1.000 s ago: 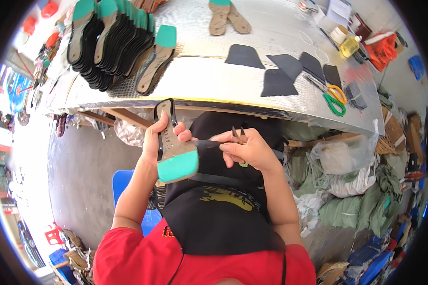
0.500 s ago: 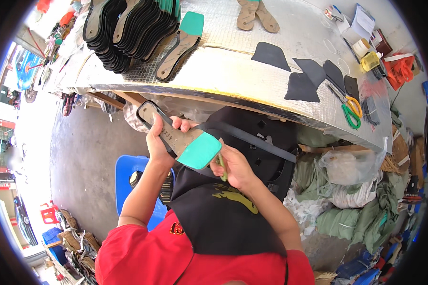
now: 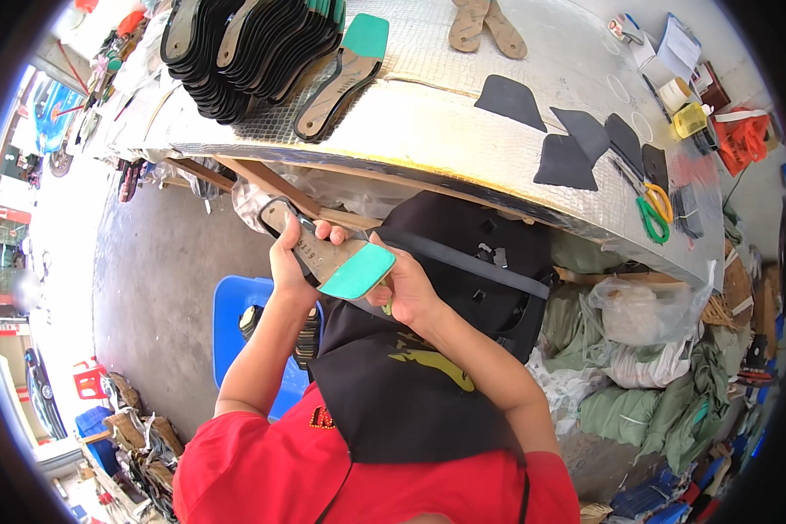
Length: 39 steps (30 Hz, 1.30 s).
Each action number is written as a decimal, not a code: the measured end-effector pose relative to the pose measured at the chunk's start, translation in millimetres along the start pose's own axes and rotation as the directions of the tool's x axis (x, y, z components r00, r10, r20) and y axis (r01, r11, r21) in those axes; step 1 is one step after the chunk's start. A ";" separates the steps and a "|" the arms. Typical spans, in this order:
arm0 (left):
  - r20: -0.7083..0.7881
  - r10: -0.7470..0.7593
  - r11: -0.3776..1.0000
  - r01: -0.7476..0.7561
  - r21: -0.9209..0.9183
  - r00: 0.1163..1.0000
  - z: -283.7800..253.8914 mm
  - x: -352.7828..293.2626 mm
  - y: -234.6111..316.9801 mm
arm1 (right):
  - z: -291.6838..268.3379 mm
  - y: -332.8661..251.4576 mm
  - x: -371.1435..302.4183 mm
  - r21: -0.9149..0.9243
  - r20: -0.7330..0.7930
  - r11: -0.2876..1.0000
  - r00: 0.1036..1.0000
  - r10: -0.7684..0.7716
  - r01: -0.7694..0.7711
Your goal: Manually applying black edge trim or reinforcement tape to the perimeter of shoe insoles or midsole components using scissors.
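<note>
My left hand (image 3: 293, 266) is closed around the middle of a shoe insole (image 3: 321, 251), brown with a black rim and a teal panel (image 3: 361, 271) at its wide end. The insole is tilted above my lap, teal end toward my right hand. My right hand (image 3: 413, 293) is closed at that end's edge, fingers touching the teal panel. From its fingers pokes a slim yellow-green tool (image 3: 388, 306); its working end is hidden. On the table, a similar insole (image 3: 341, 83) lies beside dense stacks of black-edged insoles (image 3: 275, 57).
The quilted silver tabletop (image 3: 437, 109) has its edge just beyond my hands. On it lie black cut pieces (image 3: 568, 162), scissors (image 3: 653, 210) with green and orange handles, and two more insoles (image 3: 487, 26). A blue bin (image 3: 229, 327) stands at my left; plastic bags (image 3: 646, 314) lie at right.
My right hand and its green tool have shifted left along the teal end's edge, and less of the tool shows. The insole has tilted slightly in my left hand.
</note>
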<state>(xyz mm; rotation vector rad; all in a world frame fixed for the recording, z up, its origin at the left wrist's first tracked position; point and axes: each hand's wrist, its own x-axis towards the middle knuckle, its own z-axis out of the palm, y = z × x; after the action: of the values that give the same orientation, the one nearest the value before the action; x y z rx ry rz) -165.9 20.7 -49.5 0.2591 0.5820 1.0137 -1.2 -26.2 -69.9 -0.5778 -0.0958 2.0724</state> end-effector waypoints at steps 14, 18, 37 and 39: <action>0.345 -0.082 0.746 -0.172 0.643 0.935 45.4 8.3 -22.1 | -30.9 -59.3 -26.4 -0.642 -0.084 0.760 0.994 0.065 -0.104; 0.310 -0.082 0.649 -0.185 0.738 0.947 62.4 8.5 -30.7 | -27.2 -41.6 -42.6 -0.928 -0.002 0.356 0.951 -0.310 0.114; 0.249 0.071 0.417 -0.256 0.872 0.966 65.7 32.0 -62.6 | -21.9 -55.6 -50.9 -0.953 0.099 0.114 0.645 -0.758 0.280; 0.139 -0.045 0.598 -0.085 0.797 0.989 75.8 33.6 -56.9 | -20.5 -32.8 -49.2 -0.950 0.170 0.027 0.585 -0.793 0.311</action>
<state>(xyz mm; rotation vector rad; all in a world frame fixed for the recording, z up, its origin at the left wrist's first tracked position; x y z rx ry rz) -68.5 24.6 -25.0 1.1519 0.8854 0.6759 55.1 -52.0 -60.6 -1.4144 -1.1979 0.7519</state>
